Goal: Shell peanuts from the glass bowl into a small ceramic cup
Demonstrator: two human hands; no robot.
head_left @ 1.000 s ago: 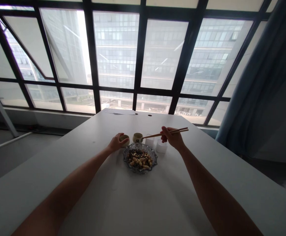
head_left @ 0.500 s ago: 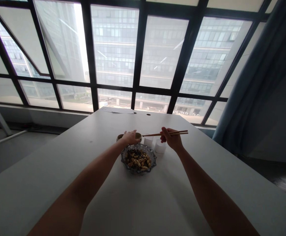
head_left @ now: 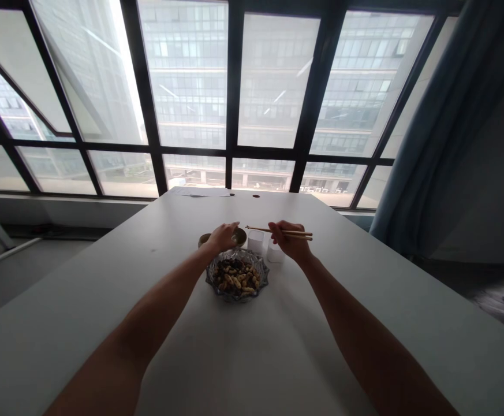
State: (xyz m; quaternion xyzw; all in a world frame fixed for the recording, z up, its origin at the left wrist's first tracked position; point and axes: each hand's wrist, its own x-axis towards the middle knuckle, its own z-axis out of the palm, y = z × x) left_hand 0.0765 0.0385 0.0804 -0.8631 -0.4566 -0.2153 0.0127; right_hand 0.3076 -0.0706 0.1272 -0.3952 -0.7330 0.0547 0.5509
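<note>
Wooden chopsticks (head_left: 297, 233) are gripped in my right hand (head_left: 291, 240), pointing left, with a small dark piece at their tips. Those tips are just above the rim of a small brownish bowl (head_left: 239, 237), which looks tilted toward me. My left hand (head_left: 223, 236) is closed on this bowl's left side, its fingers partly hidden. Another small bowl (head_left: 203, 238) shows partly behind my left wrist. Closer to me, a scalloped glass bowl (head_left: 261, 283) holds peanuts in shells (head_left: 236, 281) and darker pieces.
Two white translucent cups (head_left: 256, 240) stand right of the small bowls, one partly behind my right hand. Paper sheets (head_left: 202, 192) lie at the far end of the white table (head_left: 243, 358). Windows rise beyond it, and a blue curtain (head_left: 425, 144) hangs at right.
The view has shifted slightly. My right hand has moved a little left, and the chopstick tips have risen above the bowl's rim. The bowl at my left hand now shows more of its inside.
</note>
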